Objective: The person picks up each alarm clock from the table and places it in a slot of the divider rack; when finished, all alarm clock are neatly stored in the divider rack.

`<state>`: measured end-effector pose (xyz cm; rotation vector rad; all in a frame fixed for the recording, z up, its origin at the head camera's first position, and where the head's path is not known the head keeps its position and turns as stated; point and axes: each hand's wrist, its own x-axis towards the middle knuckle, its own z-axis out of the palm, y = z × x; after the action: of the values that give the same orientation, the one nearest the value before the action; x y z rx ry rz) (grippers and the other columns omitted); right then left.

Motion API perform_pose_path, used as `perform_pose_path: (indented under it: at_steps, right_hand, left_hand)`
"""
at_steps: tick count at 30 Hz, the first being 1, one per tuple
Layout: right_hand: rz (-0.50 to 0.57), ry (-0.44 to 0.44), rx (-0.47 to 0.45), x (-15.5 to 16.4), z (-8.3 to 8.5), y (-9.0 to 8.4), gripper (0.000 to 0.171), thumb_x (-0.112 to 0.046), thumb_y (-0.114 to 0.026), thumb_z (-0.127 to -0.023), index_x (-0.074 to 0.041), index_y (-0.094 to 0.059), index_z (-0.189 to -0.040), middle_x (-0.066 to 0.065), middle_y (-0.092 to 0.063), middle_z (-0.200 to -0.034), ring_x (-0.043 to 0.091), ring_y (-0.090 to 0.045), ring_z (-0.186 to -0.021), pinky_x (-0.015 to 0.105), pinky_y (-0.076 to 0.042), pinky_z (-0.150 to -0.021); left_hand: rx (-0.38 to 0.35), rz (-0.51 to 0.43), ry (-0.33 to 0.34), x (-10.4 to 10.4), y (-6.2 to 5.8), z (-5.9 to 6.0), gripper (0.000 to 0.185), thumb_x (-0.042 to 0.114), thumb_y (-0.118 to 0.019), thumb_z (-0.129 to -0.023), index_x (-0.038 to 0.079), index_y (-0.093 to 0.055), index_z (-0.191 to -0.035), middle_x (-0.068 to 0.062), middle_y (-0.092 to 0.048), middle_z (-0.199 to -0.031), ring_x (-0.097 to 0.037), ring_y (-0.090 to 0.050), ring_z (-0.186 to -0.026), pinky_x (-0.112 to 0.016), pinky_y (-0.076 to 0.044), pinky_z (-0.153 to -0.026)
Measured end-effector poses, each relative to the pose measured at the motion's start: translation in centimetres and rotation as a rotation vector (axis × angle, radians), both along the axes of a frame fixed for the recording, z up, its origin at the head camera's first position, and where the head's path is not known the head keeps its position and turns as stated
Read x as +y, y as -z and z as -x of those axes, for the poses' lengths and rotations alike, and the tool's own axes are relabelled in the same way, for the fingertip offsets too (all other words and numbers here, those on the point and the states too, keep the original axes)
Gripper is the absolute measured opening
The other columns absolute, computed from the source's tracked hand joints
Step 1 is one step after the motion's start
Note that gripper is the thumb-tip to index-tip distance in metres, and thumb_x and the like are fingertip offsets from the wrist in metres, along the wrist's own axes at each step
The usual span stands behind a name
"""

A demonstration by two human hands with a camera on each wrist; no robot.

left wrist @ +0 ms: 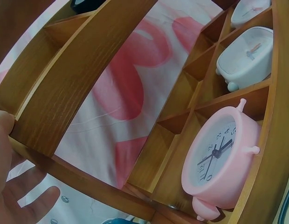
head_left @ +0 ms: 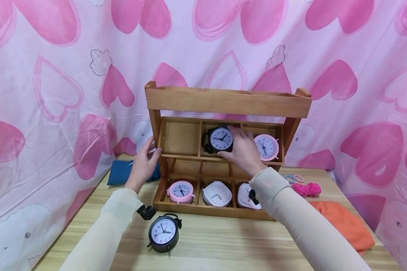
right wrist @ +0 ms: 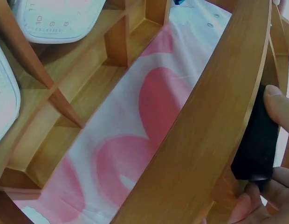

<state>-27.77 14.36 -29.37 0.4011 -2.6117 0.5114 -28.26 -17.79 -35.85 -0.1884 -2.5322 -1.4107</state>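
Note:
A tiered wooden rack [head_left: 228, 102] with compartments stands on the table. My right hand [head_left: 243, 149] grips a black alarm clock [head_left: 220, 138] by its side, with the clock inside the middle compartment of the middle tier. In the right wrist view, thumb and fingers hold the dark casing [right wrist: 256, 140] behind the tier's front board. My left hand [head_left: 143, 165] touches the rack's left side, thumb at the tier's corner and the other fingers loosely spread. To the right of the held clock sits a pink alarm clock [head_left: 267, 147]; the compartment on its left is bare.
The bottom tier holds another pink clock [head_left: 181, 191] and two white clocks, one being the squarish white clock [head_left: 217, 194]. A second black clock [head_left: 164, 232] stands in front. Around lie blue cloth [head_left: 118, 173], pink yarn [head_left: 306, 190], hair ties [head_left: 299, 178] and orange cloth [head_left: 346, 226].

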Motion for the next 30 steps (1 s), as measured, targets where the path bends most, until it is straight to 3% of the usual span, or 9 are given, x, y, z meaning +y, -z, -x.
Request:
perform_pose_path:
  at_steps: [6, 15, 24, 30]
  right_hand:
    - [-0.076, -0.013, -0.007, -0.2, -0.4, 0.3, 0.092, -0.039, -0.083, -0.077, -0.010, -0.037, -0.151, 0.016, -0.044, -0.152, 0.040, -0.040, -0.132, 0.052, -0.035, -0.113]
    - [-0.166, -0.050, 0.001, -0.1, -0.9, 0.5, 0.083, -0.036, -0.080, -0.082, -0.005, -0.042, -0.148, 0.018, -0.043, -0.150, 0.037, -0.041, -0.135, 0.053, -0.029, -0.114]
    - [-0.038, -0.092, -0.013, -0.1, -1.8, -0.3, 0.075, -0.029, -0.077, -0.086, -0.006, -0.042, -0.147, 0.016, -0.044, -0.149, 0.034, -0.040, -0.138, 0.052, -0.026, -0.119]
    - [0.032, -0.156, -0.003, -0.2, -3.9, -0.4, 0.072, -0.033, -0.075, -0.087, -0.010, -0.043, -0.147, 0.013, -0.049, -0.144, 0.033, -0.046, -0.132, 0.053, -0.037, -0.113]
  left_hand:
    - [-0.001, -0.006, 0.002, -0.1, 0.0, 0.0, 0.064, 0.041, -0.046, -0.104, 0.029, -0.017, -0.159, -0.016, -0.035, -0.158, -0.042, -0.045, -0.137, -0.055, -0.046, -0.103]
    - [-0.007, -0.007, -0.002, -0.2, 0.1, 0.1, 0.063, 0.039, -0.047, -0.104, 0.029, -0.018, -0.159, -0.015, -0.035, -0.158, -0.041, -0.045, -0.137, -0.054, -0.047, -0.103]
    - [-0.001, -0.005, 0.001, -0.1, 0.0, -0.1, 0.063, 0.038, -0.048, -0.103, 0.029, -0.018, -0.159, -0.015, -0.035, -0.158, -0.041, -0.045, -0.137, -0.054, -0.047, -0.103]
    - [0.003, -0.009, 0.006, 0.0, -0.2, 0.0, 0.064, 0.040, -0.047, -0.103, 0.029, -0.018, -0.159, -0.015, -0.036, -0.158, -0.041, -0.045, -0.137, -0.055, -0.047, -0.103]
